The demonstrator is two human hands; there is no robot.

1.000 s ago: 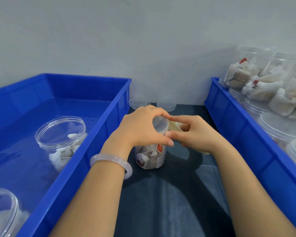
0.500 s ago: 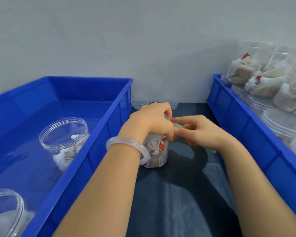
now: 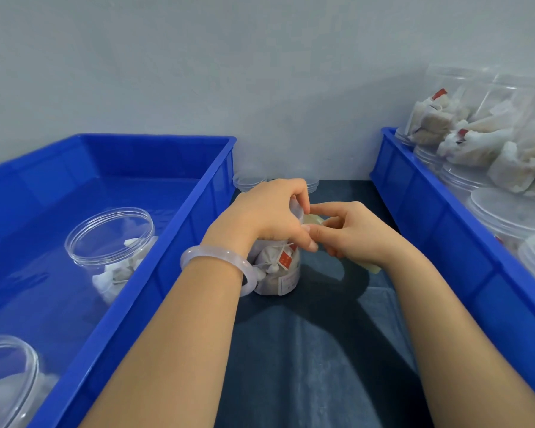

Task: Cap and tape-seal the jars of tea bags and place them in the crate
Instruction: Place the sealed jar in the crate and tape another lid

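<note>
A small clear jar of tea bags [image 3: 278,270] stands upright on the dark cloth between two blue crates. My left hand [image 3: 266,217] grips its capped top from above, fingers curled round the lid. My right hand [image 3: 349,233] is right beside it, holding a pale roll of tape [image 3: 314,220] and pinching the tape against the lid's edge next to my left thumb. Most of the roll is hidden behind my fingers. The left blue crate [image 3: 179,242] holds a capped jar [image 3: 115,245] and a second jar [image 3: 7,384] at the near corner.
The right blue crate [image 3: 439,230] is stacked with several clear jars of tea bags [image 3: 476,140]. Loose clear lids [image 3: 247,182] lie by the wall behind my hands. Dark cloth [image 3: 315,359] covers the table between the crates.
My left hand has turned on the jar's lid, its wrist swinging left. The right hand stays at the lid's edge with the tape. The jar stands in the same spot.
</note>
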